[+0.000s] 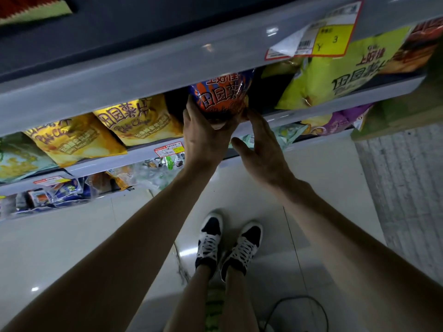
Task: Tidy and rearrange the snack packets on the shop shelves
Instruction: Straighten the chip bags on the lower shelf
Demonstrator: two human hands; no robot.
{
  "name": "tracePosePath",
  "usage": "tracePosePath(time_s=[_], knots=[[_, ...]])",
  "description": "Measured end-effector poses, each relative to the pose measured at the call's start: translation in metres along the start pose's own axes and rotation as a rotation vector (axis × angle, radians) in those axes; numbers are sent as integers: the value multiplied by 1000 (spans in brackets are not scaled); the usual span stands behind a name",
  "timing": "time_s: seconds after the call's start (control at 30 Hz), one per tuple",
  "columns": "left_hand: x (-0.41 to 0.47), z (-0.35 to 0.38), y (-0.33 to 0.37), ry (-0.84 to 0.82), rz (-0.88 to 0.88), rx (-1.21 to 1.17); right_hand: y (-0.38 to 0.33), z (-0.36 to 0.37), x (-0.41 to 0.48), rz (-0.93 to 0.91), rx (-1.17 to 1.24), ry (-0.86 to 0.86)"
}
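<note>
My left hand (206,135) grips the bottom of the orange and blue foil crisp packet (221,95) — fingers up its left side, thumb curled under its lower edge. The packet stands upright at the front of the grey metal shelf (139,154), in the gap between the yellow crisp packets (141,118) on its left and the lime-green crisp packet (335,75) on its right. My right hand (261,144) is spread, thumb held away — its straight fingertips touch the packet's lower right corner without closing on it.
</note>
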State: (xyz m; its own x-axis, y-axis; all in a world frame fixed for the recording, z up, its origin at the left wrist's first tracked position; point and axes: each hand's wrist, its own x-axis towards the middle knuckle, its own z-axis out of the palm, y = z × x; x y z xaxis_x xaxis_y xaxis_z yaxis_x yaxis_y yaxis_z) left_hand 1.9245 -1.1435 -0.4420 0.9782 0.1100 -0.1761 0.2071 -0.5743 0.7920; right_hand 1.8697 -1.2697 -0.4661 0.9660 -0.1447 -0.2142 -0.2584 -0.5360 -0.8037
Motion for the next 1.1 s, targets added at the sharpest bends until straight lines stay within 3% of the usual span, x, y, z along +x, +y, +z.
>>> tracePosePath(time_s=[0.33, 0.63, 0.83, 1.1], knots=[[-16, -19, -1, -112, 19, 124, -11, -10, -1, 18, -220, -27], [-52, -31, -8, -156, -15, 273, -5, -54, -29, -78, -507, -50], [-70, -7, 21, -310, 21, 405, 29, -106, -50, -10, -628, -27], [-78, 70, 81, -291, 111, 378, 77, -204, -47, 109, -776, 149]])
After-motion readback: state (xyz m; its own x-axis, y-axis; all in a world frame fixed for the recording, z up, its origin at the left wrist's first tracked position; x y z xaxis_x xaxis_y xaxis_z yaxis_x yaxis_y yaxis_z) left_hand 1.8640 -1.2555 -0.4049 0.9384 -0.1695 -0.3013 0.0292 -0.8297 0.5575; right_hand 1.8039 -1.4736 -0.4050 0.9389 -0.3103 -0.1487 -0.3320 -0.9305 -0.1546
